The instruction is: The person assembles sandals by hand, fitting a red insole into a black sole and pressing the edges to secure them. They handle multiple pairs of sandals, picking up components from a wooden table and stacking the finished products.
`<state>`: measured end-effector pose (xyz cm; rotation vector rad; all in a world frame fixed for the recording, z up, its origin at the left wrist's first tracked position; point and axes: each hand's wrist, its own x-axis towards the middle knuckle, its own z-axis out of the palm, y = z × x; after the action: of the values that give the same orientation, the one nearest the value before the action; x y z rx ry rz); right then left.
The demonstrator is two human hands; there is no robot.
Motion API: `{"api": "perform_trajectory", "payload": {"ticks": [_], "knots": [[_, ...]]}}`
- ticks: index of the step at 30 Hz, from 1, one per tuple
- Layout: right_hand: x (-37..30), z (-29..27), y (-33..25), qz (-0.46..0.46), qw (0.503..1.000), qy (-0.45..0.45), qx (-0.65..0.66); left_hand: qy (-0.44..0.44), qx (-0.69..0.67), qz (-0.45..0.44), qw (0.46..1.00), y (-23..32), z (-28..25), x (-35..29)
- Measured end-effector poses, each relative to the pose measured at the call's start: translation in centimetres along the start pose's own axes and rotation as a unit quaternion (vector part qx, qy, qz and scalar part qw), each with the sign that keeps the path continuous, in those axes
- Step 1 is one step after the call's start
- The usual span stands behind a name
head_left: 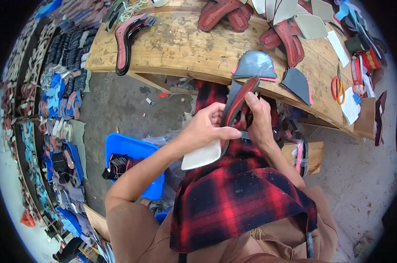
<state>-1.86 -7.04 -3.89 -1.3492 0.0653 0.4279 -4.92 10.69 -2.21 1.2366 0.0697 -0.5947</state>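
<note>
In front of my apron I hold a long curved shoe piece [236,106], dark red on one face with a black edge. A cream panel [203,154] hangs at its lower end, below my left hand [209,125]. That hand is closed around the middle of the piece, thumb stretched across it. My right hand [261,117] grips it from the other side, its thumb near the upper end; most of its fingers are hidden. Just beyond, at the table edge, lie a glossy dark grey curved piece [255,64] with pink edging and a similar dark piece [296,85].
The wooden table [176,48] carries more red shoe pieces [290,44], a red and black one [125,41] at left, and orange-handled scissors [337,90] at right. A blue bin [152,186] stands on the floor left of me. Loaded shelves [29,105] line the far left.
</note>
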Motion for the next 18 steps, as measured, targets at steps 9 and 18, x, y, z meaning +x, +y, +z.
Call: {"api": "perform_trajectory", "payload": {"ticks": [9, 18], "knots": [[3.6, -1.4, -1.4, 0.076, 0.994, 0.002, 0.072, -0.055, -0.026, 0.030, 0.998, -2.1, 0.7, -0.1], [1.1, -2.0, -0.4, 0.052, 0.961, 0.059, 0.264, 0.055, 0.373, 0.119, 0.919, -4.7, -0.9, 0.9]]}}
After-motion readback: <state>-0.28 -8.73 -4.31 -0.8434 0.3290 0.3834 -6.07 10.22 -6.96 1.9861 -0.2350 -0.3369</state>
